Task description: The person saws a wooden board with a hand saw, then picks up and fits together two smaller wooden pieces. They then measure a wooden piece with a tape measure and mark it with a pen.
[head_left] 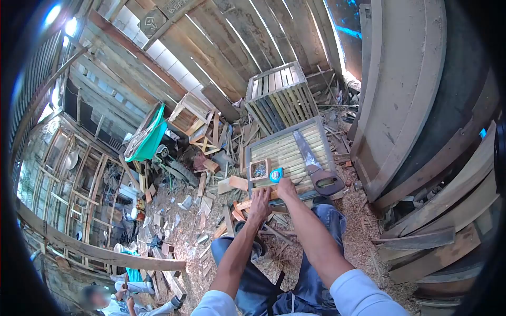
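My left hand (260,206) rests at the near edge of a slatted wooden panel (290,138), its fingers closed over a wooden strip (273,195). Just to its right, my right hand (286,189) is closed low over the same strip; what its fingers grip is hidden. A blue tape measure (276,175) sits against the far side of the right hand, on the slats. Right of that lies a handsaw (305,150), blade pointing away and its dark handle towards me. Small metal pieces, perhaps nails, fill a small wooden box (259,169) on the panel's left.
A slatted crate (282,97) stands behind the panel. Wood offcuts (208,203) and shavings litter the ground. Boards (437,247) are stacked at right, beside a large brown panel (403,89). Another person (124,303) sits at lower left, near a long beam (105,255).
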{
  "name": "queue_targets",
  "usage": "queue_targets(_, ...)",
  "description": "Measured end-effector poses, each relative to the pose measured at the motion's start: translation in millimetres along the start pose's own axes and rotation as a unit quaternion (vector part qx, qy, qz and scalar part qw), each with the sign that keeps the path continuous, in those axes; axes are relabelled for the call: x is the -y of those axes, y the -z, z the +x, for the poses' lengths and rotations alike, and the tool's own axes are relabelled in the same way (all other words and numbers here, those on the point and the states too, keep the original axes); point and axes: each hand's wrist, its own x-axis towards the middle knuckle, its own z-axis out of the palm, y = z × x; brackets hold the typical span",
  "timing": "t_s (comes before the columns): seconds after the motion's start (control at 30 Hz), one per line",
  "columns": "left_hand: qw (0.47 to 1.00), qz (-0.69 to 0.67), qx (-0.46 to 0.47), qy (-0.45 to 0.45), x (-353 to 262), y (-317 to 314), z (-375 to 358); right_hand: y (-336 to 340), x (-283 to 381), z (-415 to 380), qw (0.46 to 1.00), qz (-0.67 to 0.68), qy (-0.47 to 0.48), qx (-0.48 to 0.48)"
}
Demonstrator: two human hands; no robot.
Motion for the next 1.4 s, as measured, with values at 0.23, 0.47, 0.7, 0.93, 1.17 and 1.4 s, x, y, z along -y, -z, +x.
queue_targets(0.23, 0.989, -0.112, -0.042, -0.089, 42, -14, -1, 22, -15, 2, 0.999, -0.018, 0.007, -0.040)
queue_targets(0.47, 0.990, -0.064, -0.052, -0.111, 48, -17, 7, 31, -7, 3, 0.988, -0.143, 0.013, 0.057)
queue_targets(0.7, 0.944, -0.309, -0.113, -0.004, 57, 29, -6, 31, 19, 8, 0.956, 0.123, 0.230, -0.133)
queue_targets(0.93, 0.787, -0.609, -0.031, 0.091, 42, 79, -12, 37, 58, -12, 0.910, 0.345, 0.228, 0.033)
queue_targets(1.17, 0.697, -0.710, -0.017, 0.100, 50, 82, -9, 29, 82, -28, 0.902, 0.336, 0.265, 0.062)
queue_targets(1.4, 0.683, -0.727, -0.027, 0.063, 49, 81, 4, 40, 84, -24, 0.916, 0.307, 0.250, 0.071)
